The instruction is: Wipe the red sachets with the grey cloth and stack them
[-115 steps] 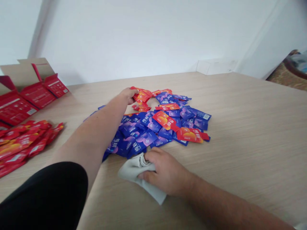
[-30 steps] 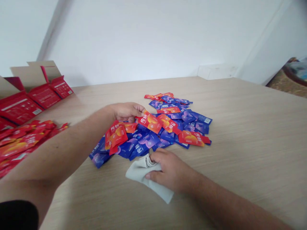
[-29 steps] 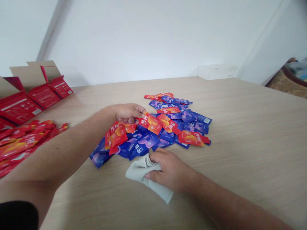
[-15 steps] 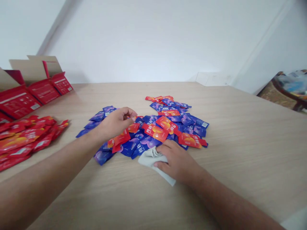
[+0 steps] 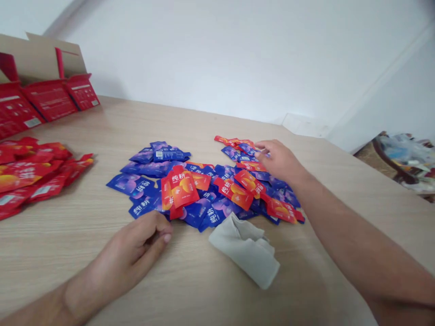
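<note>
Blue sachets and red-orange sachets lie mixed in a loose heap at the middle of the table. My left hand rests by the heap's near left edge, fingers curled in and thumb alongside, with no object visible in it. At the far right of the heap my right hand reaches over some sachets, thumb and fingers apart; whether the fingertips touch them I cannot tell. A folded grey-green cloth lies at the heap's near edge, between my hands and touched by neither.
A pile of red sachets lies on the left of the wooden table. Behind it stand open red cartons with raised flaps. A white wall closes off the back. At the far right is a chair with plastic-wrapped items.
My right hand has let go of the cloth and moved to the heap's far right. My left hand has drawn back from above the heap to its near left edge. The view has shifted.
</note>
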A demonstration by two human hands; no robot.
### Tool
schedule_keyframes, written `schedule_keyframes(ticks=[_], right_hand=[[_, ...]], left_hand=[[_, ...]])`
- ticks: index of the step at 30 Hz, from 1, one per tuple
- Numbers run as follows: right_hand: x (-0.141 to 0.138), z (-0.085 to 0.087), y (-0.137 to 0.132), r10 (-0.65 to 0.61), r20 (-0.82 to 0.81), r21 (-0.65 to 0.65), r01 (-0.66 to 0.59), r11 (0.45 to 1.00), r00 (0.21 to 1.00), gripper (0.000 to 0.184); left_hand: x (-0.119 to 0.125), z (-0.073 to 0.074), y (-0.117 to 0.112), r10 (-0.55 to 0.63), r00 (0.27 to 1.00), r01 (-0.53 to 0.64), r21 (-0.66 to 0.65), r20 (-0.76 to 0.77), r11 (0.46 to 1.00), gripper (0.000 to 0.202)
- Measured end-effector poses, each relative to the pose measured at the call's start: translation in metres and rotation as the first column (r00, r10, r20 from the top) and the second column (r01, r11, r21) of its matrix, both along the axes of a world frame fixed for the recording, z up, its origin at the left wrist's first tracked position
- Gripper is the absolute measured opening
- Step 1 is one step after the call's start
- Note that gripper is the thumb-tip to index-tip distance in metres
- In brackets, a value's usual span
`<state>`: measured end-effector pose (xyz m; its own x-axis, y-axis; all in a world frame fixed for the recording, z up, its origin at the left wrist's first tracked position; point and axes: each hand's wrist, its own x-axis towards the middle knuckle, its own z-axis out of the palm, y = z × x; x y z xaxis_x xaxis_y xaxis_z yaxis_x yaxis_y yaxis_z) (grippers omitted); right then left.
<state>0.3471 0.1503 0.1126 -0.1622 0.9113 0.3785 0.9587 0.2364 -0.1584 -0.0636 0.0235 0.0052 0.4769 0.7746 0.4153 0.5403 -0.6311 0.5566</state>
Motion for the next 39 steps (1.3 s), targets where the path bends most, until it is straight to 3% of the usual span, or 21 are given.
schedule_keyframes(ticks=[3,6,9,12,16,22,27,31,33,36,39], right_hand=[[0.021,-0.007,0.081,-0.101,0.059,-0.075,0.106,0.992,0.993,0.041],[0.033,-0.021,0.140,-0.193,0.122,-0.139,0.209,0.968,0.974,0.046],[0.037,-0.042,0.178,-0.233,0.184,-0.216,0.271,0.938,0.955,0.045],[0.037,-0.060,0.200,-0.240,0.236,-0.278,0.302,0.912,0.942,0.042],[0.038,-0.071,0.205,-0.227,0.277,-0.303,0.309,0.902,0.934,0.039],[0.033,-0.055,0.185,-0.170,0.240,-0.250,0.230,0.940,0.956,0.047],[-0.016,-0.048,0.165,0.028,0.162,-0.243,0.012,0.970,0.986,0.059],[-0.066,-0.057,0.149,0.215,0.102,-0.290,-0.177,0.941,0.971,0.067],[-0.077,-0.061,0.145,0.268,0.066,-0.325,-0.234,0.916,0.961,0.065],[-0.063,-0.057,0.147,0.243,0.033,-0.321,-0.220,0.921,0.970,0.057],[-0.020,-0.045,0.153,0.106,0.054,-0.266,-0.088,0.960,0.993,0.047]], left_hand=[[0.001,0.000,0.000,-0.060,0.998,0.060,0.006,-0.004,0.998,0.006],[0.000,0.000,-0.001,-0.084,0.996,0.084,-0.025,-0.013,0.996,0.010],[-0.002,-0.003,-0.002,-0.108,0.994,0.108,-0.044,-0.005,0.993,0.012],[-0.003,-0.003,-0.003,-0.113,0.994,0.114,-0.061,0.012,0.992,0.016],[-0.003,-0.002,-0.004,-0.112,0.993,0.115,-0.072,0.033,0.991,0.020],[-0.001,-0.003,-0.002,-0.123,0.992,0.124,-0.052,0.016,0.991,0.019],[0.002,0.001,-0.001,-0.126,0.992,0.126,-0.028,0.000,0.992,0.016],[0.002,0.003,0.000,-0.113,0.994,0.113,-0.021,0.008,0.993,0.014],[0.000,-0.001,0.001,-0.105,0.994,0.106,-0.031,0.020,0.994,0.016],[-0.004,-0.008,0.003,-0.104,0.992,0.107,-0.042,0.067,0.993,0.023],[-0.006,-0.015,0.004,-0.111,0.991,0.114,-0.036,0.079,0.993,0.030]])
